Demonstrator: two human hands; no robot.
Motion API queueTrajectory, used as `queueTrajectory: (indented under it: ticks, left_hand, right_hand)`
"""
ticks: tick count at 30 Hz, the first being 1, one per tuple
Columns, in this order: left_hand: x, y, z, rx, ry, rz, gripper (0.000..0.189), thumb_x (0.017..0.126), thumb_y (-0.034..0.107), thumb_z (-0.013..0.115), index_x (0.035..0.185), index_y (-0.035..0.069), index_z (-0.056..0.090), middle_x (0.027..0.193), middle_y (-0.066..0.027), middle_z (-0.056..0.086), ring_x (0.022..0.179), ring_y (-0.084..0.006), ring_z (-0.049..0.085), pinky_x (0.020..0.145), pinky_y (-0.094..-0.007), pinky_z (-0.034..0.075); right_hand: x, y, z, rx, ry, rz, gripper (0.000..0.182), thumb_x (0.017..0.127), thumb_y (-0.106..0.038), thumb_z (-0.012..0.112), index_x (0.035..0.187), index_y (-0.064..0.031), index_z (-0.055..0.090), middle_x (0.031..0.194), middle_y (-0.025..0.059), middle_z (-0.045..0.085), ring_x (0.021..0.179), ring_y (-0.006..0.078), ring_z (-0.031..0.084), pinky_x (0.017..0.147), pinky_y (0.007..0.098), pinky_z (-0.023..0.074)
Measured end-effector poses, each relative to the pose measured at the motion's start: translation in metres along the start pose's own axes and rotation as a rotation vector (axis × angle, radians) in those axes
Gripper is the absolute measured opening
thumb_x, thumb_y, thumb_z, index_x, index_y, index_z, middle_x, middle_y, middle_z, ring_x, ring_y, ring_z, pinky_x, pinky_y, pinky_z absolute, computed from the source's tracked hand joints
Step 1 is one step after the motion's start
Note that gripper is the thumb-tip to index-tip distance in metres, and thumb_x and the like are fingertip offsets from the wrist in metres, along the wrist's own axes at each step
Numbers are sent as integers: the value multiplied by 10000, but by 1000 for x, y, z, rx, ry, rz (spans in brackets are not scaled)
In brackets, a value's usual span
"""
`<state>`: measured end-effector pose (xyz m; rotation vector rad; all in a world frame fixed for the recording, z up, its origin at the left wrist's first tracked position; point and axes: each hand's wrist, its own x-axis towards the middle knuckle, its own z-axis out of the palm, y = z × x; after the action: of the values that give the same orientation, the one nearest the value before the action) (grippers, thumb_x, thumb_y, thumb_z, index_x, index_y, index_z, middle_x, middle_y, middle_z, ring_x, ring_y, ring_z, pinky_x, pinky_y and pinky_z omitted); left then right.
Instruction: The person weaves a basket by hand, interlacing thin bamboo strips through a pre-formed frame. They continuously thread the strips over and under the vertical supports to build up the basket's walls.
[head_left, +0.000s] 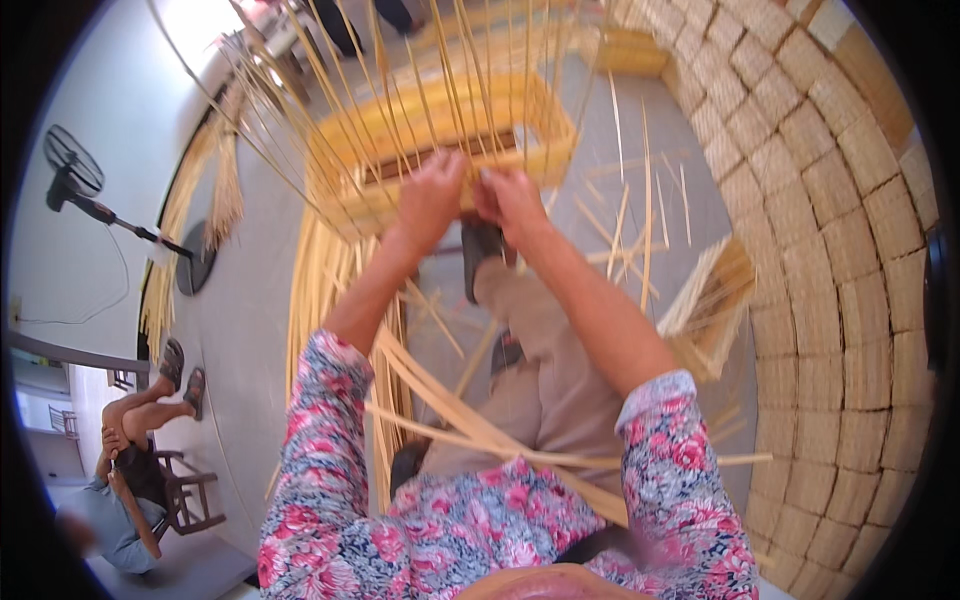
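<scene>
A rectangular yellow woven basket (551, 161) stands before me. Long thin upright stakes (177, 56) rise from its sides. My left hand (435, 195) pinches the near wall from above, fingers bent together. Close beside it, my right hand (514, 202) also has its fingertips closed on that wall. The exact strand between the fingers is hidden. Inside the basket, a brown slatted surface (442, 161) shows at the bottom. Several flat pale strips (450, 409) lie across my lap, and a bundle of long strips (307, 300) lies left of my legs.
Stacked woven baskets (810, 262) form a wall on the right. A small woven basket (712, 307) lies tilted near it, with loose strips (647, 210) on the floor. Leftward are a standing fan (196, 259), straw bundles (225, 187) and a seated person (131, 525).
</scene>
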<state>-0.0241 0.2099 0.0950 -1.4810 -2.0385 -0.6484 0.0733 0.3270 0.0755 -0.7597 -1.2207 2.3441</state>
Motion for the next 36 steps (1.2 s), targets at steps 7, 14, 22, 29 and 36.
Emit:
queueTrajectory:
  ticks: [7,14,22,29,36]
  left_hand:
    - [13,9,-9,-20,-78,-6,127,868,82,593,991,99,566,907,-106,593,765,-342,672,597,-438,556]
    - [16,5,-12,-21,-128,-21,112,825,67,620,914,84,555,920,-107,587,858,-323,675,630,-433,558]
    - [14,-26,5,-419,-7,81,63,878,78,667,938,58,669,896,-105,655,808,-284,649,687,-366,525]
    - [19,-43,-17,-966,-364,-196,81,962,115,678,995,42,668,840,48,582,753,-26,548,668,-206,478]
    - [22,-52,-18,-1050,-416,-192,115,981,142,669,1047,47,654,855,58,593,748,-27,543,660,-205,480]
  right_hand:
    - [4,-9,-2,-3,20,68,134,939,-63,547,1070,-74,575,862,40,668,665,123,622,543,267,506]
    - [1,-11,1,13,27,60,170,917,-37,516,1076,-72,563,858,54,664,666,133,621,539,274,505]
    - [10,4,-7,82,-23,-77,96,883,-24,537,865,-56,626,713,48,617,518,136,540,430,284,411]
    - [-8,-12,8,-161,-60,-366,269,917,-38,659,1184,-55,644,801,-19,599,680,51,552,558,204,443]
    - [3,-22,5,-338,-210,-501,264,896,-118,745,1145,-64,676,768,-76,519,697,33,459,610,214,417]
